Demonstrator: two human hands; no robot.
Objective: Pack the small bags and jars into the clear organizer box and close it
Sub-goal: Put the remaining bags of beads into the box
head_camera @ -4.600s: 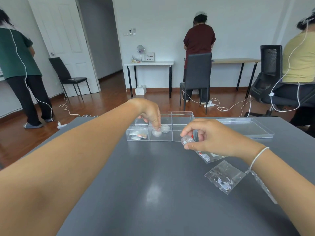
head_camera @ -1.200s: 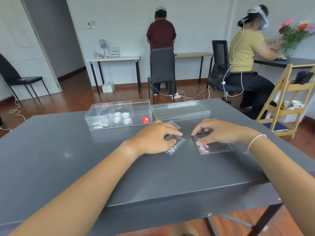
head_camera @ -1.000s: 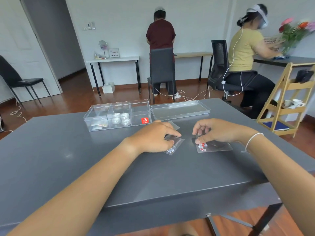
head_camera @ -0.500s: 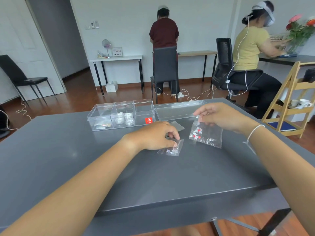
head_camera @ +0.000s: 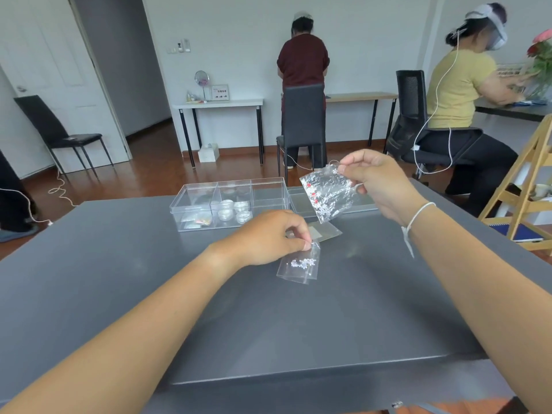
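The clear organizer box (head_camera: 270,204) stands open at the far middle of the grey table (head_camera: 119,279). Small bags lie in its left compartment and several small jars (head_camera: 234,211) in the middle one; the right compartment looks bare. Its clear lid (head_camera: 301,201) lies beside it on the right. My right hand (head_camera: 376,182) pinches a small bag with red and white beads (head_camera: 327,195), held in the air in front of the lid. My left hand (head_camera: 268,237) pinches the top of a small bag of pale beads (head_camera: 300,262), just above the table. A third flat bag (head_camera: 324,233) lies between them.
Beyond the table are two people at other desks, a black chair (head_camera: 303,121), an office chair and floor cables. A wooden stand (head_camera: 528,186) is close to the table's right side.
My right hand has lifted its bag higher, up in front of the lid. My left hand has raised the pale-bead bag by its top edge off the table.
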